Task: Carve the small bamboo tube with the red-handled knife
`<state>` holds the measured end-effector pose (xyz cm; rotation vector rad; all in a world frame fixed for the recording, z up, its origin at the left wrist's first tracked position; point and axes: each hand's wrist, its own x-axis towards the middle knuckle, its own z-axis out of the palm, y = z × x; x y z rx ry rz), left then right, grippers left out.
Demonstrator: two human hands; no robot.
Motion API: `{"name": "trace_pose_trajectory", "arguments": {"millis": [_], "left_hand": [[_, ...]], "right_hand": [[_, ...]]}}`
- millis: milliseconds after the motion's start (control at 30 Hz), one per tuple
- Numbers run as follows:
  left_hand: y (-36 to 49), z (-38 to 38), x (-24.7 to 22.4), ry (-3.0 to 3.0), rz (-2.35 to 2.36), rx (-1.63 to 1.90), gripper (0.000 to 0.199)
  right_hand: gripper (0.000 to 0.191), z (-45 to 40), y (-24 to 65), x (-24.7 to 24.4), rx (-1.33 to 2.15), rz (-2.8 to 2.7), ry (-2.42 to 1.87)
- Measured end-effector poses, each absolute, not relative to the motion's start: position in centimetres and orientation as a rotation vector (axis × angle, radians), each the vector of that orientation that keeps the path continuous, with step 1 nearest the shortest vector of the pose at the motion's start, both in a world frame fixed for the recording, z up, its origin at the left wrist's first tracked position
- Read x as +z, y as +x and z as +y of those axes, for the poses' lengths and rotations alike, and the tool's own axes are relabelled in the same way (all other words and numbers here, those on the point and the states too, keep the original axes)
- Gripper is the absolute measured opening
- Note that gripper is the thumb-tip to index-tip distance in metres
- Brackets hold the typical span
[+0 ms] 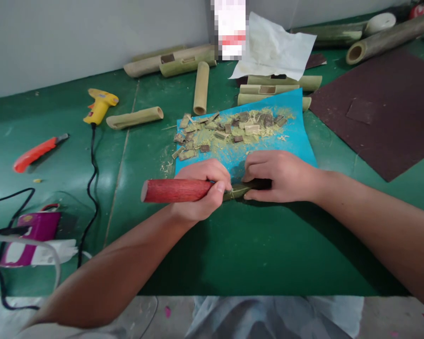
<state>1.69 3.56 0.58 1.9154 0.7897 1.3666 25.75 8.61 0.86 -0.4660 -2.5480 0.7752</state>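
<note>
"So, what could go wrong, starting at the left?"

"The orange cutter (35, 154)'s metal tip could nick a reaching arm, and the glue gun (102, 103)'s cord (91, 183) could snag one."

"And between the hands?"

"The left hand (207, 206) has its fingers curled round the red handle (176, 190), thumb pressed near its inner end. The working end is hidden; if sharp, it could skid on the rounded bamboo piece (237, 191) towards the right hand (282, 176). That one's fingers and thumb pinch the piece, by the near edge of the blue sheet (302, 132). A loose pinch would let it roll."

"Any writing?"

"None legible: the purple box (44, 228)'s marks are too small, the bright panel (229, 23) pixelated."
</note>
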Motion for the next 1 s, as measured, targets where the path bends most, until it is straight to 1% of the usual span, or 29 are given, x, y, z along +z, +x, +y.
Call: {"name": "trace_pose_trajectory", "arguments": {"millis": [300, 1000], "left_hand": [[2.0, 3.5, 1.7, 2.045, 0.751, 1.335, 0.016], [1.8, 3.6, 1.5, 2.043, 0.774, 1.329, 0.019]], "right_hand": [[0.023, 8.6, 25.8, 0.8, 0.794, -2.536, -0.479], [0.021, 8.6, 25.7, 0.9, 0.779, -2.534, -0.472]]}}
